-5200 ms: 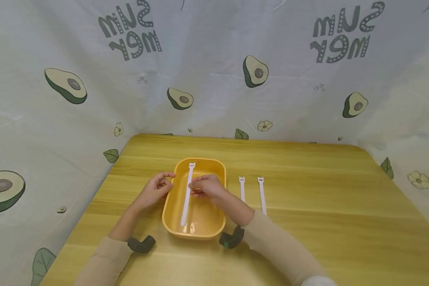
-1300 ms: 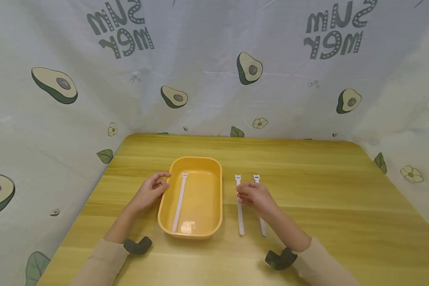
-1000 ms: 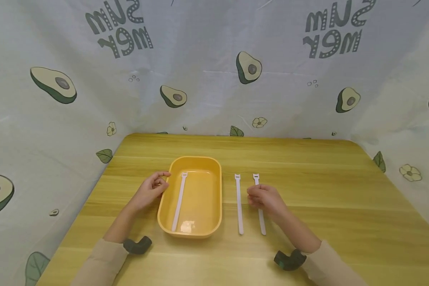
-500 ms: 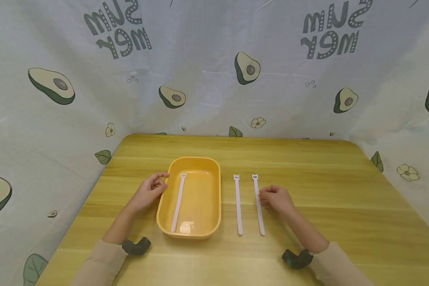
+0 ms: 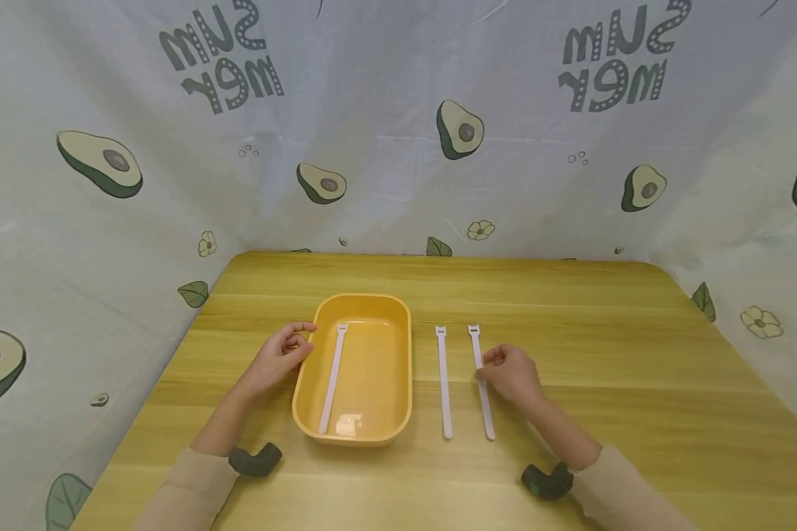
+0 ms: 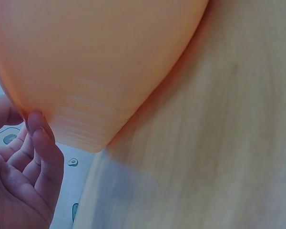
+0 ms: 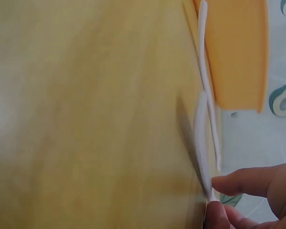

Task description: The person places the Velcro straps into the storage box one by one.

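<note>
My left hand [image 5: 277, 359] pinches the left rim of a yellow plastic tray [image 5: 408, 369]; in the left wrist view its thumb and finger [image 6: 40, 126] sit at the tray's edge. One white strap-like cable tie [image 5: 333, 380] with a slotted head lies lengthwise inside the tray. Two more lie on the table to the right, the nearer one [image 5: 444, 383] untouched. My right hand [image 5: 514, 375] pinches the far-right cable tie [image 5: 485, 405] around its middle. In the right wrist view, thumb and finger meet at that tie [image 7: 200, 138], whose end stands off the wood over a shadow.
All this stands on a wood-grain table [image 5: 604, 332]. A pale curtain [image 5: 385, 88] printed with avocados hangs behind and at both sides. Dark curved pieces [image 5: 255, 460] sit at both wrists.
Earlier my right hand held a cable tie over the tray; that tie now lies inside. The hand has since moved right, past the middle tie, to the far-right one. My left hand stays put.
</note>
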The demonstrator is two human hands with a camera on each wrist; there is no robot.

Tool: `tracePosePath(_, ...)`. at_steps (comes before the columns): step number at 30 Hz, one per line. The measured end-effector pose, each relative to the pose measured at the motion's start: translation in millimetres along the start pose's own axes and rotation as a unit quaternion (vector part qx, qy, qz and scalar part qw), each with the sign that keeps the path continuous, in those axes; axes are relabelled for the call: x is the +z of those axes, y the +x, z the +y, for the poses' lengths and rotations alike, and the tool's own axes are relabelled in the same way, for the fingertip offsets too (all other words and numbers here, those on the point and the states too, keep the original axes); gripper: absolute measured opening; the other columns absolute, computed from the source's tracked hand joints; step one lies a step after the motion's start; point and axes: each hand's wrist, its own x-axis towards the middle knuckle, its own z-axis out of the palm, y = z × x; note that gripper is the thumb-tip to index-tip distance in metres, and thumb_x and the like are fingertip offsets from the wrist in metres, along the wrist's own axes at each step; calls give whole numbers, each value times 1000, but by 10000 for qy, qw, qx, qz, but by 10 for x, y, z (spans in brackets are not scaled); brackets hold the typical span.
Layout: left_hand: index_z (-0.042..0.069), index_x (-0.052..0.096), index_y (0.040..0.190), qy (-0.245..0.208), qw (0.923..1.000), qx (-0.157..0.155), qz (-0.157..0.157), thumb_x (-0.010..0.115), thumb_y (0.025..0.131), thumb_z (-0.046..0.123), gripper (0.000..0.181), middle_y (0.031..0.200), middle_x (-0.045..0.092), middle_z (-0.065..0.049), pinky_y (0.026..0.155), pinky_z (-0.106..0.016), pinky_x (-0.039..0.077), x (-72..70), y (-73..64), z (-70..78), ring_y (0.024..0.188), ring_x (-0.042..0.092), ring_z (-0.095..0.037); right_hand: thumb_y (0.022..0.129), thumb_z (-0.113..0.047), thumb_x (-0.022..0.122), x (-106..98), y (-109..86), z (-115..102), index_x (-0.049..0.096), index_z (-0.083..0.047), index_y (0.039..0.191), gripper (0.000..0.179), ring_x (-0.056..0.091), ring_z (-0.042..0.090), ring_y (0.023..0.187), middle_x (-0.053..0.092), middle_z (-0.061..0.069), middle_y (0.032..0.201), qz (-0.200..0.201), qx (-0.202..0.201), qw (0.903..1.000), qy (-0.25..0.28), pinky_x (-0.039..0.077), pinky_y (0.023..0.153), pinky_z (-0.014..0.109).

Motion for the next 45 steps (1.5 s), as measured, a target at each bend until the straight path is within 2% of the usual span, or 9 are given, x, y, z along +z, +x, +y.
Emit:
tracePosePath(6, -13, 39, 132, -61, 10000, -3, -5, 51, 100, 2, 38, 83, 51, -11, 56, -22, 47, 2, -1, -3, 62, 49, -10, 77, -4, 74, 20, -8, -13, 59, 6, 98, 28, 59, 20, 70, 64, 12, 83, 88, -117, 9998, -152, 47, 58, 29)
tracePosePath(22, -13, 40, 132, 19, 10000, -18, 4, 52, 99, 2, 38, 84, 51, -15, 57, -22, 47, 2, 11, -5, 62, 48, -9, 77, -4, 71, 32, -17, 11, 58, 6, 101, 30, 61, 24, 76, 65, 17, 90, 180, 50, 9997, -160, 49, 60, 29)
tracePosePath(30, -13, 40, 132, 1, 10000, 21, -22, 52, 99, 3, 39, 84, 52, -15, 57, -22, 47, 7, -3, 8, 62, 49, -10, 79, -4, 69, 27, -41, -5, 55, 8, 108, 35, 64, 26, 76, 64, 28, 101, 206, 85, 9992, -319, 52, 60, 32)
tracePosePath(38, -13, 40, 132, 31, 10000, 0, 3, 51, 100, 3, 39, 85, 51, -17, 57, -23, 47, 10, -3, 26, 62, 49, -9, 79, -3, 67, 37, -41, -28, 52, 11, 113, 40, 64, 31, 80, 62, 32, 106, 157, 109, 9992, -357, 53, 62, 35)
tracePosePath(41, -13, 40, 132, 51, 10000, -3, 4, 51, 100, 3, 38, 84, 52, -14, 57, -23, 47, 10, -2, 22, 62, 49, -10, 79, -2, 67, 40, -41, -27, 56, 12, 111, 36, 63, 29, 77, 63, 29, 100, 158, 137, 9994, -272, 53, 61, 34)
tracePosePath(45, -13, 40, 132, 57, 10000, -18, 9, 52, 100, 4, 38, 83, 52, -13, 57, -23, 47, 10, -2, 16, 63, 50, -10, 79, -4, 68, 27, -28, 9, 66, 9, 97, 22, 61, 23, 71, 66, 17, 85, 149, 103, 9998, -116, 51, 58, 30)
